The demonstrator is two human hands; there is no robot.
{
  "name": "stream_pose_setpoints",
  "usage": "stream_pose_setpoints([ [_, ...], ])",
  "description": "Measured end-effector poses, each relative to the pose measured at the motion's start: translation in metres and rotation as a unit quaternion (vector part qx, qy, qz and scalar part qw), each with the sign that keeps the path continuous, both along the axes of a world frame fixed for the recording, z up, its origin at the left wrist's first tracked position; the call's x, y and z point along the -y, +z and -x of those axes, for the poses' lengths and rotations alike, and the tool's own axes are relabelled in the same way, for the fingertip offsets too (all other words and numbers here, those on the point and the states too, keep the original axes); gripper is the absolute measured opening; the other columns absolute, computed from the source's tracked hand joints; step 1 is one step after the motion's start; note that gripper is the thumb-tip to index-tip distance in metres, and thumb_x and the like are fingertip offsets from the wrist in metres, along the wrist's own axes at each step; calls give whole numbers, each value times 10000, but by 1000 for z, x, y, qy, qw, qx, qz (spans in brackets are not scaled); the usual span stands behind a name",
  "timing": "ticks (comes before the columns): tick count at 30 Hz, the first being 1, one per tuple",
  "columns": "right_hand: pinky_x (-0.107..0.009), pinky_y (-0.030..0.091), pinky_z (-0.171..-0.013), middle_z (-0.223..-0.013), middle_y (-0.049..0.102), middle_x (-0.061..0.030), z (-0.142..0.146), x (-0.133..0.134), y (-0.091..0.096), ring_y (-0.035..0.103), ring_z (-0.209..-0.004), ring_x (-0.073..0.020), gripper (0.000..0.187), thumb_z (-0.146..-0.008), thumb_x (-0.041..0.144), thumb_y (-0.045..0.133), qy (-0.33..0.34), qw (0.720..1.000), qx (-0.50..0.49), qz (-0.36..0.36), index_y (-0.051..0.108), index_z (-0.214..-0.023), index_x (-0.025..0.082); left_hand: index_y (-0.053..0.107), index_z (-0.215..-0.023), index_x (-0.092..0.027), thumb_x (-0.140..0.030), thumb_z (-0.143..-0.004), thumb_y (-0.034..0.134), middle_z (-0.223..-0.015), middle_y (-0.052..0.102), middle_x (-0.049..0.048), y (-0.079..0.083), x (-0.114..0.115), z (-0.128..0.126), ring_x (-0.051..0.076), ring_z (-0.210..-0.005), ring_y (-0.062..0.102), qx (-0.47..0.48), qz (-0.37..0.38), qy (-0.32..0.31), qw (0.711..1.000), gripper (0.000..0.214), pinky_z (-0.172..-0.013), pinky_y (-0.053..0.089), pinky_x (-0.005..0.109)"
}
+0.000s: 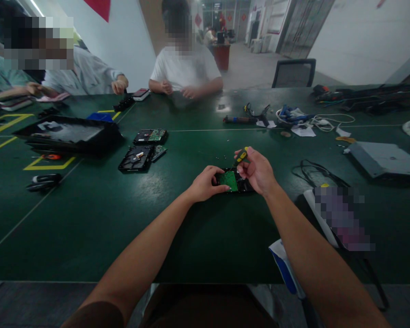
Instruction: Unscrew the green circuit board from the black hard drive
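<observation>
At a green desk, you steady a black casing directly in front of you, its green circuit board facing up. The fingers of your left hand grip the casing's left end, thumb on the near side, fingertips toward the far side. The fingers of your right hand curl around a yellow-and-black screwdriver, shaft angled down toward the board; whether its tip touches is too small to tell. Tiny bits lie just beyond. To the left, an opened black unit rests near a black tray; a person in a white shirt sits across from you.
</observation>
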State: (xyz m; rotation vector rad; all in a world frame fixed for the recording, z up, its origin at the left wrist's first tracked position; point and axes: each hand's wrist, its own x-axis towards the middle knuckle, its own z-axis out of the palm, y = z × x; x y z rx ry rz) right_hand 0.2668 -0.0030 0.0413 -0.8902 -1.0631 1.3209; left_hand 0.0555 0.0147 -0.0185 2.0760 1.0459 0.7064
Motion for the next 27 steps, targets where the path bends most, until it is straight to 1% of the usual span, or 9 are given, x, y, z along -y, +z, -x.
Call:
stream_pose_setpoints([
  [4, -270, 342, -454, -1038, 730, -56, 0, -1, -1, 568, -582, -104, 368, -890, 616, 640, 10, 1000, -2, -1, 615, -924, 251, 598, -1297, -222, -548, -772, 809, -1290, 553, 116, 0, 0, 0, 178, -844, 617, -1, -1, 2, 1000, 652, -767, 559, 378],
  [7, -278, 358, -461, -1003, 742, -64, 0, -2, -3, 592, -591, -121, 418, -891, 670, 600, 16, 1000, -4, 6, 597, -937, 255, 601, -1289, -225, -542, -771, 811, -1275, 558, 113, 2, 1, 0, 179, -842, 614, -2, 1, 2, 1000, 643, -763, 558, 377],
  [11, -272, 304, -433, -972, 737, -67, 0, -2, -5, 555, -551, -107, 458, -901, 698, 554, 28, 1000, -14, 2, 622, -951, 248, 603, -1283, -224, -546, -767, 814, -1275, 554, 110, 2, 1, 0, 175, -834, 612, -1, 1, 1, 1000, 644, -757, 559, 377],
  [15, -262, 237, -412, -970, 707, -43, 0, -1, -3, 491, -529, -80, 398, -912, 635, 591, 13, 1000, -1, -5, 674, -1011, 258, 595, -1300, -218, -539, -777, 810, -1295, 543, 115, 1, 0, 0, 170, -835, 615, 5, 4, -4, 1000, 650, -759, 562, 371],
  [18, -256, 233, -401, -995, 698, -39, 0, 0, -2, 490, -530, -74, 393, -898, 625, 617, 5, 1000, 6, -7, 692, -1015, 257, 597, -1295, -221, -531, -768, 818, -1290, 546, 113, 0, -1, 0, 164, -820, 615, 6, 4, -3, 1000, 651, -756, 562, 368],
  [20, -252, 275, -404, -1017, 710, -41, -1, 0, -2, 524, -541, -81, 392, -876, 627, 641, 3, 1000, 8, -6, 680, -985, 253, 599, -1290, -226, -529, -762, 823, -1280, 551, 109, -1, -1, 0, 164, -815, 613, 4, 1, -1, 1000, 649, -759, 561, 371],
  [23, -261, 387, -453, -1052, 734, -54, -1, 0, -1, 591, -584, -103, 383, -869, 619, 655, 10, 1000, 4, -6, 643, -957, 247, 599, -1290, -227, -530, -762, 822, -1262, 558, 103, -2, -1, 0, 171, -824, 612, 0, -5, 1, 1000, 648, -765, 559, 376],
  [25, -280, 446, -498, -1036, 744, -67, -1, -1, -2, 611, -598, -116, 420, -885, 657, 612, 15, 1000, -2, 2, 630, -961, 244, 599, -1291, -225, -536, -763, 820, -1254, 557, 101, -2, -1, 0, 173, -827, 611, 0, -8, 2, 1000, 652, -764, 558, 378],
  [27, -292, 462, -513, -994, 747, -72, 0, -1, -2, 610, -589, -123, 474, -893, 705, 562, 21, 1000, -7, 10, 627, -962, 241, 601, -1291, -221, -541, -765, 817, -1255, 553, 101, -2, -1, 0, 173, -826, 611, 1, -8, 2, 1000, 653, -758, 559, 378],
])
